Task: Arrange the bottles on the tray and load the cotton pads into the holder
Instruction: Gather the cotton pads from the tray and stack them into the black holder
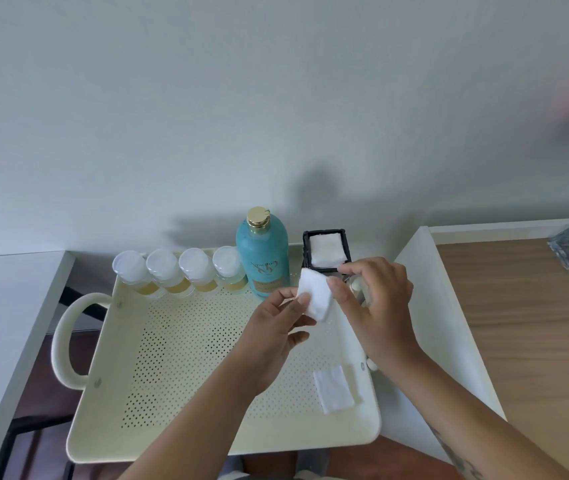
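White cotton pad (314,298) pinched between left hand (278,336) and right hand (378,306) fingers, just in front of the black holder (324,252) on the tray (186,358).

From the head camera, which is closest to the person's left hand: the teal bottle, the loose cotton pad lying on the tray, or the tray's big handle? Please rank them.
From the left hand:
1. Teal bottle, just beyond the fingers, at the tray's back edge.
2. Loose cotton pad, lying on the tray floor to the right, nearer the person.
3. Tray handle, far off on the tray's left end.
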### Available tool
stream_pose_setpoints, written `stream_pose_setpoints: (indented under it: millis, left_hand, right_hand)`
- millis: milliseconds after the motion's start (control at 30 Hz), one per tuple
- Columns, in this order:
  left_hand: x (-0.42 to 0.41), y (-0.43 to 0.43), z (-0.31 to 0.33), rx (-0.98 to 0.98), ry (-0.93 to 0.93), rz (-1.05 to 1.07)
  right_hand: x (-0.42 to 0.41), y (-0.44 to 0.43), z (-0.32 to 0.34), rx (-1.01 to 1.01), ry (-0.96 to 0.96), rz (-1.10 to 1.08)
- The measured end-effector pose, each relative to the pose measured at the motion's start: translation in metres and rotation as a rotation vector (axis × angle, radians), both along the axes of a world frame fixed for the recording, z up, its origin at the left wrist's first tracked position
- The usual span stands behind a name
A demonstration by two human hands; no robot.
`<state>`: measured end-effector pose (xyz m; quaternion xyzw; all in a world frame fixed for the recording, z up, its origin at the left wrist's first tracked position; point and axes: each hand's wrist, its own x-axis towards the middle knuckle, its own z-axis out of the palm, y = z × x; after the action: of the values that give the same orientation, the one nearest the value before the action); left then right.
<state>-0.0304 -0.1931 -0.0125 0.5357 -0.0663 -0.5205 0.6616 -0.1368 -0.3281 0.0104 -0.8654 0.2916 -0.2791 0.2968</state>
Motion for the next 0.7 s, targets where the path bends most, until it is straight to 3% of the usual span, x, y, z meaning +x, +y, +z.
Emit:
stream_pose_setpoints:
  millis: [200,367,500,700]
  left_hand:
    - [0.001,-0.009,0.007,-0.031,-0.031,0.044]
    - [0.003,-0.01,0.005,0.067,-0.122,0.076]
    - [0.0,-0.005,-0.014,0.342,-0.349,0.07]
    - [-0.02,0.008,-0.053,0.528,-0.785,-0.28]
  right_hand:
    - [-0.006,-0.002,0.008,0.382,0.05,0.039]
    - [0.004,-0.018,0.013,0.404,0.034,0.041]
    - [0.024,-0.04,0.021,0.404,0.005,0.011]
    - [0.051,-0.062,0.023,0.388,0.167,0.009]
